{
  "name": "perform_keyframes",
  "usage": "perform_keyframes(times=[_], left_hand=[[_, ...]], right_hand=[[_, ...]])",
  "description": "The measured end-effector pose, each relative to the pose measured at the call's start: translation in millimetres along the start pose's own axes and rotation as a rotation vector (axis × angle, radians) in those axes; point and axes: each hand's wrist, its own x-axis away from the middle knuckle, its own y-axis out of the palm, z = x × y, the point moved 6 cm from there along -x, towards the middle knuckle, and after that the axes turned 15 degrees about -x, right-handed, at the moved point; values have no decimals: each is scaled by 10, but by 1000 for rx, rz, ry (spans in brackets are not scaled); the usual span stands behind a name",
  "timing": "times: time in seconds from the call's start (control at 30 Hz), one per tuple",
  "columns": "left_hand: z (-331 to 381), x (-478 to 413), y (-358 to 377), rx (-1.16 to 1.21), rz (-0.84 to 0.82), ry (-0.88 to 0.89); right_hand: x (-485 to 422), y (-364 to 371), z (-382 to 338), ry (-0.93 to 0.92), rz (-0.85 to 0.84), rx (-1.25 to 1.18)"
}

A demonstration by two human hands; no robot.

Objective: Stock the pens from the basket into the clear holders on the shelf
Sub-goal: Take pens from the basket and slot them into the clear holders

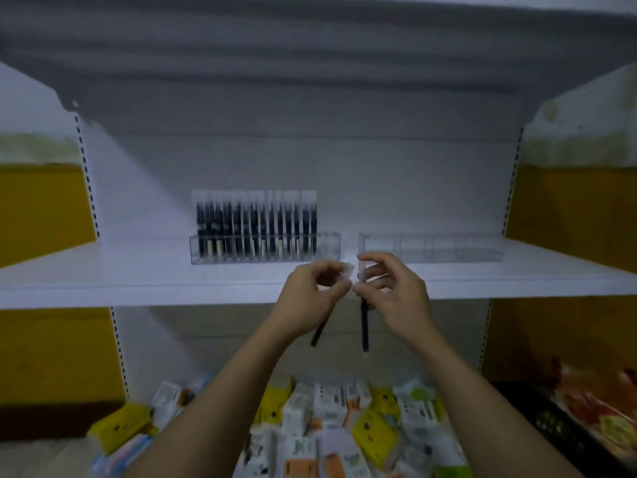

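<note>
Blur throughout. Left hand [312, 298] pinches left pen [319, 334], right hand [393, 293] pinches right pen [364, 326]; upper halves hidden behind fingers [379, 267], wrapper tops indistinct. Right holder [429, 250] barely readable on shelf [138, 281].

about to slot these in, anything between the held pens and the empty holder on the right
Nothing visible does. The right pen and left pen are held just in front of the empty holder; the stocked pens stand in the other holder, off to the left.

A shop: slotted retail shelf [206, 284], boxed stock [331, 419] below.
</note>
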Motion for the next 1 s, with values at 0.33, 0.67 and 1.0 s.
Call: perform_keyframes(times=[0.33,0.67,1.0], left_hand=[[447,-897,-651,-52,125,119],[281,-1737,-858,-172,287,164],[20,-2224,-676,-282,312,179]], right_hand=[[-972,32,-311,-113,43,-28],[-1841,98,-131,-175,145,-100],[-2314,171,276,-198,178,-135]])
